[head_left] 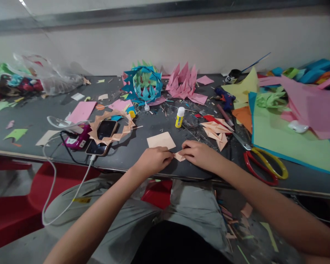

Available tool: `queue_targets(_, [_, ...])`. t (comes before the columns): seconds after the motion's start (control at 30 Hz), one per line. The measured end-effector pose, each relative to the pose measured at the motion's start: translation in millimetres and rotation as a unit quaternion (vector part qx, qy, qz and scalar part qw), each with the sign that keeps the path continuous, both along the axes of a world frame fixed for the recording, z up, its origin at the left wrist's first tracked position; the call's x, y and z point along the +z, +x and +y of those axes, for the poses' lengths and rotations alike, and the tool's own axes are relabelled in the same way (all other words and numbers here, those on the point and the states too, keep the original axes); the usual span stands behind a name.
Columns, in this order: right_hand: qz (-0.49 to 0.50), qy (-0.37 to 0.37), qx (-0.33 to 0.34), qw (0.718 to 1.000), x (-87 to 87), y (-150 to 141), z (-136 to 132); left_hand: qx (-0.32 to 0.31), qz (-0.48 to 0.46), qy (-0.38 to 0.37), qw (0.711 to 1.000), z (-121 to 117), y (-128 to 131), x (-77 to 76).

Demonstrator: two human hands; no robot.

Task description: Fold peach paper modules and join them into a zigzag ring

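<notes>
Between my hands, at the table's front edge, is a small folded piece of peach paper [179, 156]. My left hand [154, 160] pinches its left side with the fingers together. From the right, the fingers of my right hand [198, 154] close on its other side. A flat peach paper rectangle [161, 140] lies just beyond my left hand. Behind it a yellow glue stick [179, 118] with a white cap stands upright. Several folded peach pieces [216, 131] lie to the right, and a pointed peach paper ring [94, 126] rests over phones on the left.
Scissors [264, 165] with red and yellow handles lie right of my hands. Coloured sheets [286, 135] cover the table's right side. Blue [147, 97] and pink [183, 82] folded paper pieces stand at the back. A purple power adapter [77, 139] with cables sits at left.
</notes>
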State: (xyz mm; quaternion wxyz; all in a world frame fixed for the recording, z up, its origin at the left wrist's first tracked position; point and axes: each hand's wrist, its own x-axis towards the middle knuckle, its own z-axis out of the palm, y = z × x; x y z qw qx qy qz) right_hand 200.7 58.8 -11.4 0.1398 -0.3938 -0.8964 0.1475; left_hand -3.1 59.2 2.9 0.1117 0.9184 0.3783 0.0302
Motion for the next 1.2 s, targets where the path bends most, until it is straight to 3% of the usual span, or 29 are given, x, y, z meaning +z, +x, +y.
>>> queue_targets(0.27, [-0.083, 0.029, -0.045, 0.995, 11.3, 2, -3, 0.021, 0.017, 0.019, 0.999, -4, 5, 3.5])
queue_targets(0.47, [0.019, -0.057, -0.090, 0.994, -2.6, 5, 6, 0.030, 0.005, 0.009, 0.999, -3, 6, 2.9])
queue_targets(0.63, [0.063, -0.057, -0.129, 0.988, -8.0, 10, 8, 0.027, -0.018, 0.006, 0.999, 0, 11, 1.8])
queue_targets(0.8, [0.137, -0.008, -0.088, 0.987, -3.8, 12, -4, 0.016, -0.057, 0.050, 0.997, 1, 16, -7.8])
queue_targets(0.9, [0.126, -0.019, -0.031, 0.991, -7.1, 14, -7, 0.010, -0.085, 0.060, 0.995, -1, 17, -14.2])
queue_targets(1.2, [0.099, 0.007, 0.025, 0.995, -13.9, 12, -1, 0.002, -0.097, 0.016, 0.995, 9, 13, -13.8])
